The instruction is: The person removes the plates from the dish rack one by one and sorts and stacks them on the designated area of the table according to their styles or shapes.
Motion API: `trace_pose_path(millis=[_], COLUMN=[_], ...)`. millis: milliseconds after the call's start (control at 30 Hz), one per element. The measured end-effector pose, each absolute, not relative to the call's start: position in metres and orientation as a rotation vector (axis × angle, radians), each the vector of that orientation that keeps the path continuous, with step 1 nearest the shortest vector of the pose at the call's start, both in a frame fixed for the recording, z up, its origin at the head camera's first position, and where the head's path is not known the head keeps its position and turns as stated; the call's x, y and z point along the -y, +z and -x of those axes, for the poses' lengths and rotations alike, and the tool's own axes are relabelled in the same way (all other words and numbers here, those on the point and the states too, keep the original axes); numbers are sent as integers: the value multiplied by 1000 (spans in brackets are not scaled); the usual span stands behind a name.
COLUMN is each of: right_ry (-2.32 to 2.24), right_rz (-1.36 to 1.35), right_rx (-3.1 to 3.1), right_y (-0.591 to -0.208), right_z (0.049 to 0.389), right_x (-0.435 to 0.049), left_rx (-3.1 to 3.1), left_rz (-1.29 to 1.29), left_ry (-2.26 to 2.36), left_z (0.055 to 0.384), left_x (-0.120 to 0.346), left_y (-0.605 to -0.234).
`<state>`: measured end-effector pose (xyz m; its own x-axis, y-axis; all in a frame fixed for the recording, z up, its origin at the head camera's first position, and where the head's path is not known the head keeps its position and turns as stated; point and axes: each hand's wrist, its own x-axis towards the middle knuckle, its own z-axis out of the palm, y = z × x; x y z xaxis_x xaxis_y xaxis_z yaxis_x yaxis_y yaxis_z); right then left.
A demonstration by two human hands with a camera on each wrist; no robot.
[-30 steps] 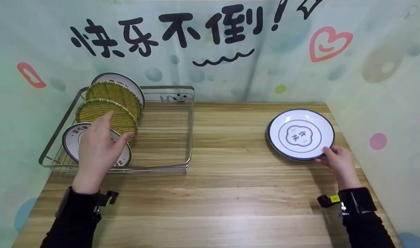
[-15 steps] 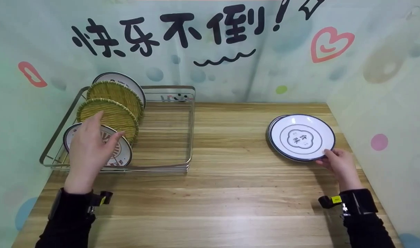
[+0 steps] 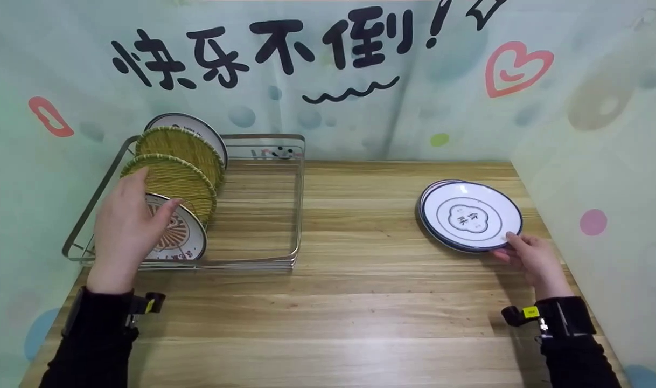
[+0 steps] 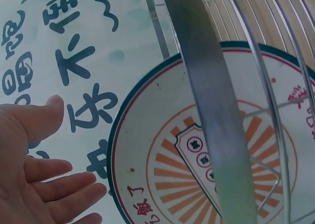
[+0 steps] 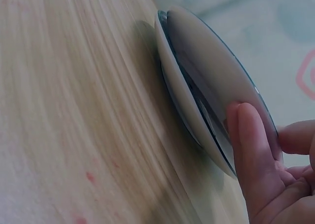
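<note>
At the right of the head view my right hand [image 3: 538,264] pinches the rim of the top plate [image 3: 468,215], white with a dark blue edge and a flower-shaped emblem. In the right wrist view that plate [image 5: 216,66] tilts up off the plates [image 5: 174,86] stacked below it. My left hand [image 3: 126,226] hovers with straight fingers and thumb apart, holding nothing. Just beside it a plate with an orange ray pattern [image 3: 185,234] leans in the wire rack [image 3: 252,264]. The left wrist view shows the same plate [image 4: 138,130] behind the rack's flat metal rail [image 4: 211,86].
Behind the ray-patterned plate, two round woven bamboo trays, the front one [image 3: 182,178] and the back one [image 3: 172,141], lean in the rack. A white plate [image 3: 204,132] stands at the very back. A printed backdrop [image 3: 355,124] borders the wooden table [image 3: 349,302].
My left hand has drawn back left, away from the ray-patterned plate, uncovering more of it. My right hand has raised the near edge of the top plate, showing the stack beneath.
</note>
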<state>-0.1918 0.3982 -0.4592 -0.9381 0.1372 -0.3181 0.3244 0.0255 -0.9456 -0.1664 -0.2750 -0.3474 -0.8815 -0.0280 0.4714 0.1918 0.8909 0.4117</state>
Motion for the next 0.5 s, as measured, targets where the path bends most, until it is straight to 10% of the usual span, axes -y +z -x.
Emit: trace_pose_path(millis=[500], right_ry=[-1938], right_rz=[-437], right_rx=[-2197], right_y=[-464], right_z=[190], right_x=[-402], left_rx=[2597], left_rz=[79], left_ry=[-568], left_z=[171], left_x=[292], left_y=[-347])
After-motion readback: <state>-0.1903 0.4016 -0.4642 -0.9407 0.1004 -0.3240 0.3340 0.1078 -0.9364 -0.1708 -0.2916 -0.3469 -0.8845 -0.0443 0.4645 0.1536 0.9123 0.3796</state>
